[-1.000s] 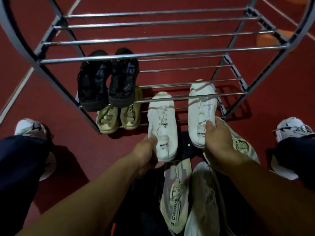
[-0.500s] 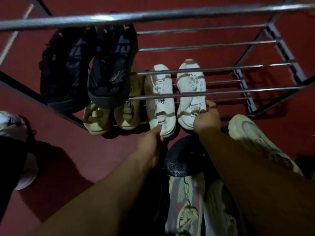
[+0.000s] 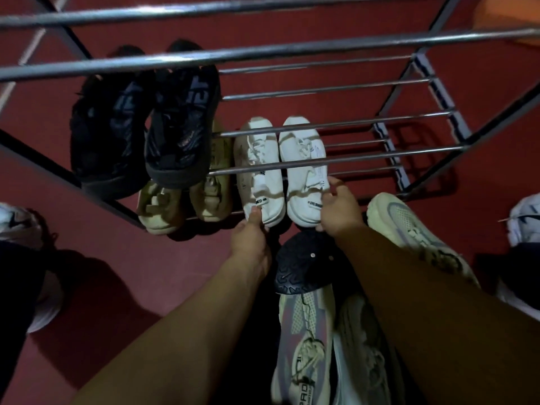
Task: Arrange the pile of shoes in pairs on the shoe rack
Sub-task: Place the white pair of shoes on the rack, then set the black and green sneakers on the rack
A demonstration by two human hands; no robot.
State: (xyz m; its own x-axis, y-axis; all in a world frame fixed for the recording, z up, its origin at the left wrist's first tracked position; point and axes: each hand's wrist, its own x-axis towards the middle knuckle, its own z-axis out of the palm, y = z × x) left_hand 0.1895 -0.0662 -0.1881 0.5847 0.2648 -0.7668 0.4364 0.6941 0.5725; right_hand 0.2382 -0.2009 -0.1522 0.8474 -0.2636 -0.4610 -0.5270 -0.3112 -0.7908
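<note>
Two white sneakers lie side by side on the bottom shelf of the metal shoe rack (image 3: 380, 150). My left hand (image 3: 251, 241) grips the heel of the left white sneaker (image 3: 258, 171). My right hand (image 3: 336, 211) holds the heel of the right white sneaker (image 3: 304, 168). Left of them on the same shelf sits a tan pair (image 3: 187, 200). A black pair (image 3: 146, 133) rests on the shelf above. Below my arms lies the pile: a shoe with its dark sole up (image 3: 304, 267), pastel sneakers (image 3: 304, 346) and a cream sneaker (image 3: 409, 229).
The floor is red. My own feet in white shoes show at the far left (image 3: 17, 223) and far right (image 3: 526, 220). Upper rack bars (image 3: 263, 51) cross the top of the view. An orange object (image 3: 508, 16) sits at the top right corner.
Both white sneakers went from held above the pile onto the bottom shelf, then were pushed further in and closer together. My hands stay at their heels.
</note>
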